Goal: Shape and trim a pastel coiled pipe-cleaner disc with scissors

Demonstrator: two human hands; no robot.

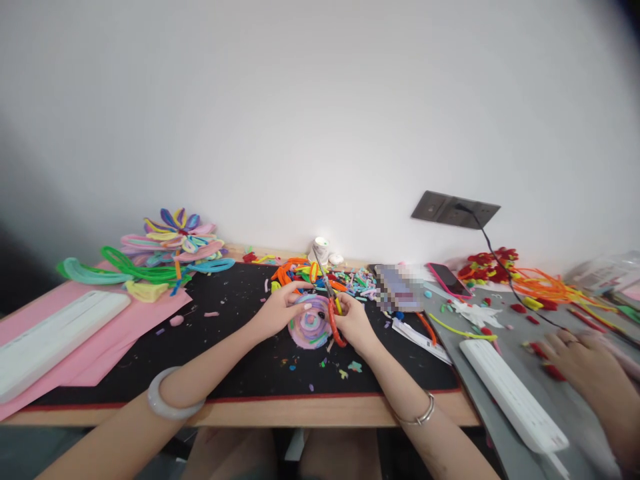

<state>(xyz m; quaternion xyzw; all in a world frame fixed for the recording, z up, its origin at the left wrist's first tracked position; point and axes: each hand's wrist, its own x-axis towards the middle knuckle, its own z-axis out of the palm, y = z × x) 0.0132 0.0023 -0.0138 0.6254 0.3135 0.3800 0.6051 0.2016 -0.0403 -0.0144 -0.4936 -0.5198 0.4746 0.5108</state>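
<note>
On the black mat lies a round disc (310,339) coiled in a spiral of pink, purple and pastel strands. My left hand (281,310) rests at its upper left edge, fingers stretched out and thumb apart over the disc; I see nothing gripped in it. Scissors with orange and yellow handles (334,320) are in my right hand (354,325), at the disc's right edge. Their blades point up and away, towards a heap of colourful fuzzy scraps (350,280). Small cut bits lie around the disc.
Fuzzy-stem flowers (180,233) and a white box-like bar (65,340) are on pink sheets at left. Behind the heap stands a white cup (320,248). At right are phones, a white power strip (513,393), a cord to the wall socket and another person's hand (585,367).
</note>
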